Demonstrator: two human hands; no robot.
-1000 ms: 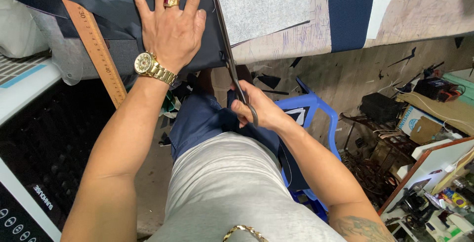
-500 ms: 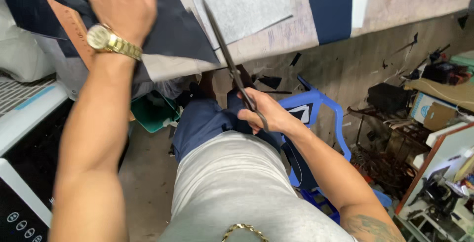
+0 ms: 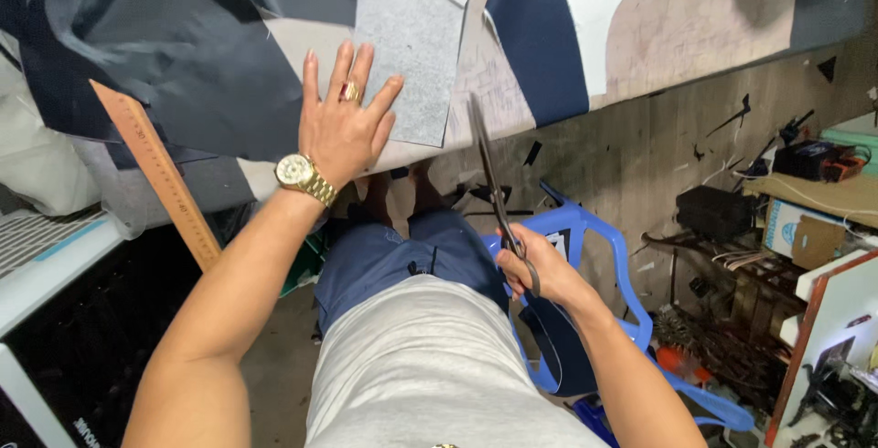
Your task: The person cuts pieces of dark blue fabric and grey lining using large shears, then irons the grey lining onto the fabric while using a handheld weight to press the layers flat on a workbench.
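Left hand lies flat, fingers spread wide, palm pressing the lower edge of a grey felt-like sheet onto the surface. It grips nothing, only holds the sheet down. One ring and one gold watch on that arm.

Right hand sits low, off the edge of the surface and above the lap, fingers closed through the handle loops of the scissors. The blades look closed or nearly so (the angle is too steep to be sure), with the tip pointing up toward the edge of the surface, just right of the grey sheet and not touching it.

Progress, judged: the grey sheet shows straight clean edges, so it reads as a piece already cut out. No cut is open at this moment and the blades engage no cloth. Dark navy fabric lies loosely folded at the left, partly under the sheet; whether it is finished I cannot tell. Small dark offcuts lie scattered on the floor.

Count:
- scissors: 1
- wooden ruler: 1, slanting off the front edge of the surface
- grey sheets: 1 full, plus a corner of a second at the top edge
- navy pieces: 2 (the large folded one, and one strip to the right)
- blue plastic chair: 1
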